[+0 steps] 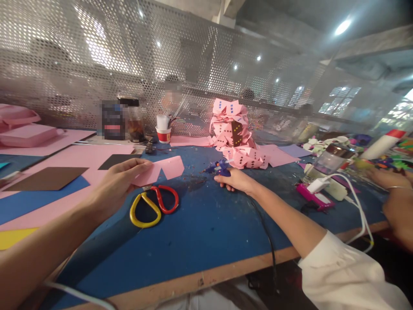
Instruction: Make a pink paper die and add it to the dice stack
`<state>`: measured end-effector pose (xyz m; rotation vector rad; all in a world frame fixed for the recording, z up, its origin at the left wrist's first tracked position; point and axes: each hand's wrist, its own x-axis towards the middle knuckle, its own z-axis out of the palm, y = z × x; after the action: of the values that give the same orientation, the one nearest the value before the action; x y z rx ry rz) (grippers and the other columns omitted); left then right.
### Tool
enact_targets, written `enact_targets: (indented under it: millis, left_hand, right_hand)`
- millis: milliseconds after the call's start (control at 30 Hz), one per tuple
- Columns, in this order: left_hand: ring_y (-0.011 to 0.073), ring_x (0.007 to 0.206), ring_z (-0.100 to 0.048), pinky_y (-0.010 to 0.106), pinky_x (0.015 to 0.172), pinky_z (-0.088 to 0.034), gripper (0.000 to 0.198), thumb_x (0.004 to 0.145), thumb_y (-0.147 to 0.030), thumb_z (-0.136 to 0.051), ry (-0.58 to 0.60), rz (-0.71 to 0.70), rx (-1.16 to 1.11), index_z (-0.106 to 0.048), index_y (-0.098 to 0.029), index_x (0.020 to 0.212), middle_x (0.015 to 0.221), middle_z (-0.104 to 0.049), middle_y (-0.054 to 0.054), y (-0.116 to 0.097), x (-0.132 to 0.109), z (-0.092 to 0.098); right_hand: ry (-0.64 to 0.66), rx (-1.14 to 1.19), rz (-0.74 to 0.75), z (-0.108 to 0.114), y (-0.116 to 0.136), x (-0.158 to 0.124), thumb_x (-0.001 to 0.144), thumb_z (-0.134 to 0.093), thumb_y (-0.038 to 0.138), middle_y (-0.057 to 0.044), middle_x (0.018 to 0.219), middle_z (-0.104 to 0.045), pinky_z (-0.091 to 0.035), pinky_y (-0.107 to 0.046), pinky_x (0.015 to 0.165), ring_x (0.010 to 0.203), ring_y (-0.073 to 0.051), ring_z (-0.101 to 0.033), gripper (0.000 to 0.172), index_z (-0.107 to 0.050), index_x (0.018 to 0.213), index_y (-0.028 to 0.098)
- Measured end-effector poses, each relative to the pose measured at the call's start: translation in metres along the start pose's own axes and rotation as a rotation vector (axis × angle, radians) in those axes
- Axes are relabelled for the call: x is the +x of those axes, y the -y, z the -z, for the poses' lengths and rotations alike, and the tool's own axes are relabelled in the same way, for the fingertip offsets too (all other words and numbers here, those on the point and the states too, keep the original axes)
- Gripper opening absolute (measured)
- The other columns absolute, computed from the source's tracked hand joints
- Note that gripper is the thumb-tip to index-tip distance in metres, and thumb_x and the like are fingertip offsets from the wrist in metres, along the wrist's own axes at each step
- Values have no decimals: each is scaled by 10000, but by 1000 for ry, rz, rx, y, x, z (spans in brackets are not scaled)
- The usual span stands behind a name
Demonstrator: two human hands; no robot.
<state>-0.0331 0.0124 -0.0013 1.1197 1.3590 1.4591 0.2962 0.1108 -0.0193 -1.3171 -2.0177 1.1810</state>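
My left hand (121, 183) pinches a cut piece of pink foam sheet (169, 167), holding it above the table at left of centre. A notch shows in the piece's lower edge. Under it lies a pair of scissors with one yellow and one red handle (145, 211); their blades are hidden. My right hand (234, 178) is wrapped around a blue glue gun (217, 166), whose nozzle end points left toward the pink piece, apart from it. A black cord (266, 228) runs down from it over the table edge. Behind stands a pile of folded pink pieces with dark dots (229, 127).
Pink, brown (48, 178), blue and yellow sheets lie at the left. A paper cup (163, 134) and a dark-lidded jar (135, 122) stand by the perforated metal screen (180, 47). A magenta power strip (314, 197) and a co-worker's hands (393, 185) are at the right.
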Motion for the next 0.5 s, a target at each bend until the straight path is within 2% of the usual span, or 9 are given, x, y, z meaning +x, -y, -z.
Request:
enact_targets:
  millis: [367, 500]
  left_hand:
    - [116, 674, -549, 203, 599, -515, 361, 694, -452, -825, 1, 31, -27, -712, -192, 917, 811, -635, -8, -5, -3, -4]
    - [119, 674, -535, 202, 590, -490, 349, 713, -472, -805, 6, 23, 3, -697, -192, 891, 784, -612, -15, -3, -3, -3]
  right_hand:
    - [-27, 26, 26, -1, 9, -13, 861, -688, 420, -10, 672, -656, -390, -166, 370, 436, -59, -506, 287, -607, 790, 155]
    - [-40, 16, 65, -2, 11, -17, 876, -660, 455, 0, 613, -620, -398, -170, 397, 442, -65, -507, 327, -616, 758, 154]
